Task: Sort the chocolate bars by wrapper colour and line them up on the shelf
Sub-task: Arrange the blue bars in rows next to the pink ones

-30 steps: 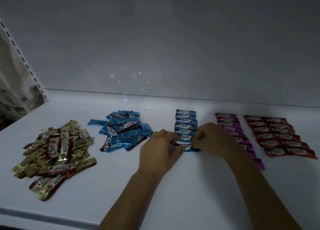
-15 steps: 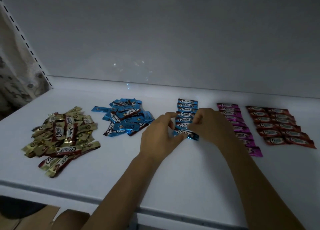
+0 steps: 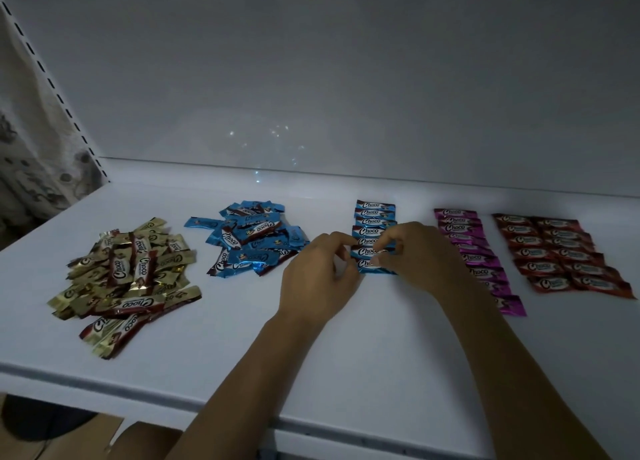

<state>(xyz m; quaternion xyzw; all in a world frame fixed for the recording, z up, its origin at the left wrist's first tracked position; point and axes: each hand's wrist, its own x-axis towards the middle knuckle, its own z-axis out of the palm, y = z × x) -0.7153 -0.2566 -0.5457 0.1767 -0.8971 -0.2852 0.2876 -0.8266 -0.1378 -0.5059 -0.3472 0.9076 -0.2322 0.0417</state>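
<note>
A row of blue foil chocolate bars (image 3: 375,217) lies in the middle of the white shelf (image 3: 346,355), running from 12 o'clock toward 6. The left hand (image 3: 318,279) and the right hand (image 3: 426,255) meet at its near end. The fingers (image 3: 337,241) of both hands are curled and pinch bars there, one hand at each side.

At 9 o'clock from the hands lies a messy heap of gold foil bars (image 3: 128,272). A loose heap of blue foil bars (image 3: 252,241) lies at 10 o'clock. The right arm covers part of a row of pink foil bars (image 3: 460,224) at 3 o'clock. Past it are two neat rows of red foil bars (image 3: 554,255).

A plain grey back wall (image 3: 346,78) stands behind the shelf. A white post with dark slots (image 3: 52,85) and a patterned cloth (image 3: 27,168) are far left. A brown cardboard box (image 3: 86,439) sits below at 7 o'clock. The light is dim.
</note>
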